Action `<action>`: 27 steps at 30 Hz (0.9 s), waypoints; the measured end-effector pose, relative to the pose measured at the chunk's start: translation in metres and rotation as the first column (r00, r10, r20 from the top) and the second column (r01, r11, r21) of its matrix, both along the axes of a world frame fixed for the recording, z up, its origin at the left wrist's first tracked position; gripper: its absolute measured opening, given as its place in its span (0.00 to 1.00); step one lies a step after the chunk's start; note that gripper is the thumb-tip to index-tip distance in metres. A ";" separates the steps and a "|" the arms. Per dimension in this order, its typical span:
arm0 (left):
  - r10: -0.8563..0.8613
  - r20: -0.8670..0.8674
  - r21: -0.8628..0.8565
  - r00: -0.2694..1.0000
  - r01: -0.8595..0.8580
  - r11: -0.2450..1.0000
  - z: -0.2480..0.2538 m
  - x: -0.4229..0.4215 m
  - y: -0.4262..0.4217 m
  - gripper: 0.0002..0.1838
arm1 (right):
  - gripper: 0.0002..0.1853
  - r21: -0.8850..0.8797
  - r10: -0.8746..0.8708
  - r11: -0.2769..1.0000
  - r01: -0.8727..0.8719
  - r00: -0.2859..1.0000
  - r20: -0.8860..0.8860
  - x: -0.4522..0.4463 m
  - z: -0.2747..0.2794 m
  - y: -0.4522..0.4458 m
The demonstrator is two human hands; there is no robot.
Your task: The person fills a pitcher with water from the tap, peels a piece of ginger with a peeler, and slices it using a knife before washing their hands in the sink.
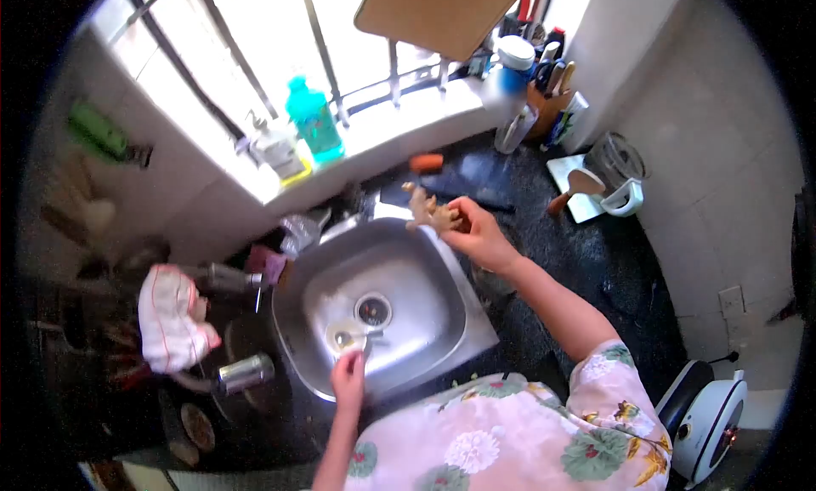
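In my right hand (pixel 480 236) is a knobbly piece of ginger (pixel 432 212), pinched between thumb and fingers above the sink's back right corner. My left hand (pixel 348 372) is over the front of the steel sink (pixel 399 278), its fingers pressed together at the edge of a small pale round dish (pixel 342 331). Blur hides exactly what that dish is. The drain (pixel 373 310) lies just behind it. Behind the ginger, an orange carrot piece (pixel 427 163) rests on the black counter (pixel 586 278).
A teal bottle (pixel 314 121) and a soap pump (pixel 276 147) stand on the sill. A cutting board (pixel 438 15) hangs over the window. At right are a glass jug (pixel 616 157) and a white tray (pixel 582 206). Left of the sink sit a cloth (pixel 170 321) and a metal cylinder (pixel 245 374).
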State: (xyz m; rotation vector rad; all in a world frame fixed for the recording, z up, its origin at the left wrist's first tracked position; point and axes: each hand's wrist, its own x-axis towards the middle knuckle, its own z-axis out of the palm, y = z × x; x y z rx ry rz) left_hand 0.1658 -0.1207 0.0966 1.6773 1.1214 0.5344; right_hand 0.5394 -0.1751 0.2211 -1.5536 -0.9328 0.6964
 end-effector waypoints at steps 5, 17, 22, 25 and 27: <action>0.032 0.311 -0.384 0.950 0.095 0.918 0.110 0.056 0.005 0.16 | 0.19 -0.026 0.260 0.958 -0.287 0.898 -0.356 -0.116 0.019 -0.037; 0.124 0.508 -0.497 0.852 0.173 0.850 0.136 0.027 -0.023 0.15 | 0.18 -0.097 0.316 0.939 -0.329 0.940 -0.128 -0.190 0.031 -0.075; 0.065 0.476 -0.390 0.877 0.145 0.909 0.146 0.019 -0.033 0.14 | 0.17 -0.075 0.340 0.938 -0.338 0.940 0.024 -0.199 0.030 -0.077; 0.041 0.469 -0.367 0.882 0.153 0.918 0.146 0.015 -0.034 0.15 | 0.15 -0.090 0.346 0.937 -0.339 0.934 0.089 -0.201 0.030 -0.074; 0.045 0.480 -0.373 0.876 0.158 0.914 0.144 0.015 -0.034 0.15 | 0.13 -0.104 0.330 0.942 -0.320 0.940 0.089 -0.203 0.030 -0.071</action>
